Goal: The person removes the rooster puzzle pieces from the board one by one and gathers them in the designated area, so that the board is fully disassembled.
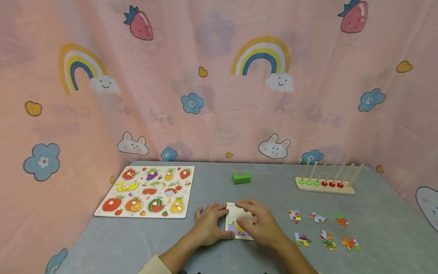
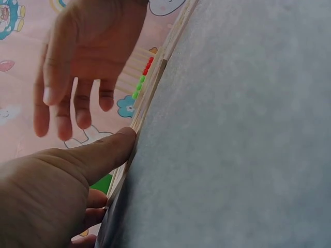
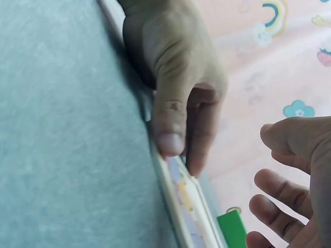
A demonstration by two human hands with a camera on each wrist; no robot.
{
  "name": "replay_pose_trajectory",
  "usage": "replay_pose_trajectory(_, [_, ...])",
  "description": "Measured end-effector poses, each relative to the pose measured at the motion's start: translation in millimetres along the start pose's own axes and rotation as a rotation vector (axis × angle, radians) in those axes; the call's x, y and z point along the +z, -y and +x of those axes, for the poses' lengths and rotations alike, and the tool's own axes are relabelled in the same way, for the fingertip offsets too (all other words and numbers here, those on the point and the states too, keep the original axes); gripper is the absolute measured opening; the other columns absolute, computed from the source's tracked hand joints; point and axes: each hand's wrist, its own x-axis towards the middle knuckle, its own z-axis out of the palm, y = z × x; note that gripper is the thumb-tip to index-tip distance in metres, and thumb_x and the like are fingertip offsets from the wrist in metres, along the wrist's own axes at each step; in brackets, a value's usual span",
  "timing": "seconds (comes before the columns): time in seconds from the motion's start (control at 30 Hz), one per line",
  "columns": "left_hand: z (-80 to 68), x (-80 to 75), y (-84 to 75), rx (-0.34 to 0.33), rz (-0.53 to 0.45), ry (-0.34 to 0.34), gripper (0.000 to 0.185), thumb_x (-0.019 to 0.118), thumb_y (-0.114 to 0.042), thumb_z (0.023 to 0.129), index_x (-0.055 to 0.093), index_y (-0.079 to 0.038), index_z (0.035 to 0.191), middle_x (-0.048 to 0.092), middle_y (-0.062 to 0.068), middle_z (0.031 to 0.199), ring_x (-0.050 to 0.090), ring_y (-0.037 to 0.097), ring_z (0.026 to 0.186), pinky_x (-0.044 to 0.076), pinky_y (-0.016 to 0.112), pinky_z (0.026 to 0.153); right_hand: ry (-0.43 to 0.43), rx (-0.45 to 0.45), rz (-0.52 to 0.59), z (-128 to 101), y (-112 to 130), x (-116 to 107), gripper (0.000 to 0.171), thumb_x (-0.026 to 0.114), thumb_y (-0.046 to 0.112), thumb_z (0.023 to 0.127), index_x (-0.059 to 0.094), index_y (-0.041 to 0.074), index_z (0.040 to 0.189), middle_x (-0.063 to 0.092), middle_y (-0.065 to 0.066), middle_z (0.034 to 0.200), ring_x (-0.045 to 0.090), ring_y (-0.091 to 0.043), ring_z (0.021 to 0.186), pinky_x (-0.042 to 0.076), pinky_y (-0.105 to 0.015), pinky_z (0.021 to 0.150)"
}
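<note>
Hands first: my left hand (image 1: 208, 227) lies flat against the near-left edge of the small puzzle tray (image 1: 234, 217), thumb pressed along its rim and fingers resting on the grey table (image 1: 212, 186) beside it. From the left wrist view I see the thumb (image 2: 111, 150) straight against the tray's thin wooden edge, touching it and not wrapped round it. My right hand (image 1: 261, 224) hovers over the tray's right half, fingers spread and loosely bent; in the right wrist view they hang in the air, holding nothing. Whether they touch the tray surface, I can't tell. The tray itself sits directly between and under both hands, with a patch of purple and yellow picture showing on its near side.

Just right of my right hand, six loose jigsaw pieces (image 1: 323, 228) lie in two rows, apart from one another. Beyond the hands, a green block (image 1: 241, 177) sits alone. Far right of that stands a wooden peg rack (image 1: 325, 182) with green and red beads at the peg bases. Off beyond my left hand lies a fruit puzzle board (image 1: 147, 191), its pieces seated. Pink patterned cloth (image 1: 219, 76) hangs behind everything.
</note>
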Motion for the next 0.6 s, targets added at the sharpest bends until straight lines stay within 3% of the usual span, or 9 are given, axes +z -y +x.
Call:
replay_pose_trajectory(0.23, [-0.1,-0.1,-0.1,0.004,-0.016,0.001,0.073,0.072,-0.053,0.056,0.057,-0.013,0.115,0.044,-0.004,0.127,0.03,0.021,0.121,0.007,0.056,0.089,-0.007,-0.043,0.032,-1.7,13.8,3.7,0.038,0.07,-0.003,0.066,0.061,0.003,0.103,0.056,-0.001,0.093,0.051,-0.018,0.078,0.042,-0.033,0.061])
replay_pose_trajectory(0.37, [-0.3,-0.9,0.3,0.004,-0.026,0.013,0.073,0.072,-0.052,0.057,0.056,-0.013,0.116,0.043,-0.004,0.128,0.029,0.021,0.121,0.006,0.056,0.089,0.017,-0.033,-0.001,-6.3,-2.0,11.7,0.038,0.07,0.001,0.066,0.061,0.004,0.103,0.055,-0.001,0.094,0.052,-0.02,0.081,0.041,-0.033,0.067])
replay_pose_trajectory(0.6, [-0.4,-3.6,0.6,-0.003,-0.042,0.023,0.071,0.074,-0.048,0.057,0.056,-0.013,0.116,0.043,-0.004,0.128,0.028,0.021,0.122,0.006,0.056,0.09,0.089,0.024,-0.138,-11.0,-21.7,19.2,0.037,0.069,0.014,0.067,0.063,0.009,0.103,0.052,0.007,0.097,0.046,-0.01,0.095,0.038,-0.033,0.08])
